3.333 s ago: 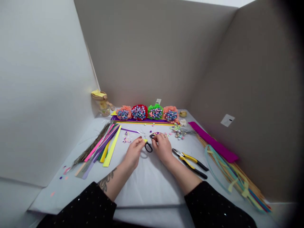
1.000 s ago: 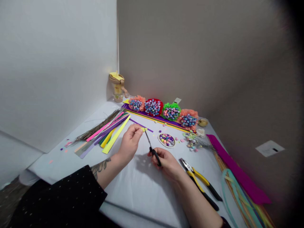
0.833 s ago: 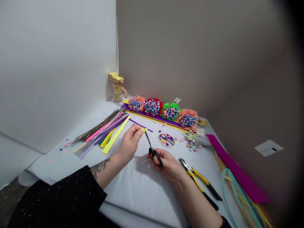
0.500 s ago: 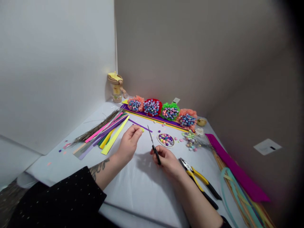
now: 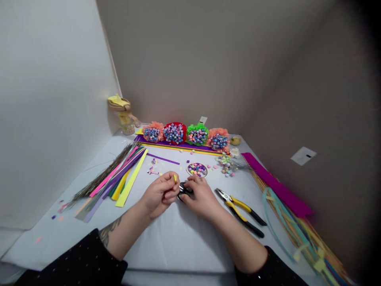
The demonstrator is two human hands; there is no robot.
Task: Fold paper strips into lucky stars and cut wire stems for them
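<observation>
My left hand [image 5: 159,192] is curled shut, pinching a tiny folded yellow paper piece [image 5: 175,178] between thumb and fingers. Close to its right, my right hand [image 5: 200,194] rests low on the table with its fingers over the black scissors [image 5: 183,191], whose handles show between the two hands. A small round dish of coloured paper stars [image 5: 197,169] sits just beyond the hands.
Coloured paper strips [image 5: 125,177] and thin wires fan out at the left. Yellow-handled pliers [image 5: 239,205] lie to the right. Several paper bouquets [image 5: 184,134] line the back wall, a bottle [image 5: 122,114] stands in the corner, and magenta paper [image 5: 275,184] with long ribbons lies far right.
The scissors, held upright before with the blades pointing up, have come down to the table under my right hand. Both hands drew together. The view swung to the right.
</observation>
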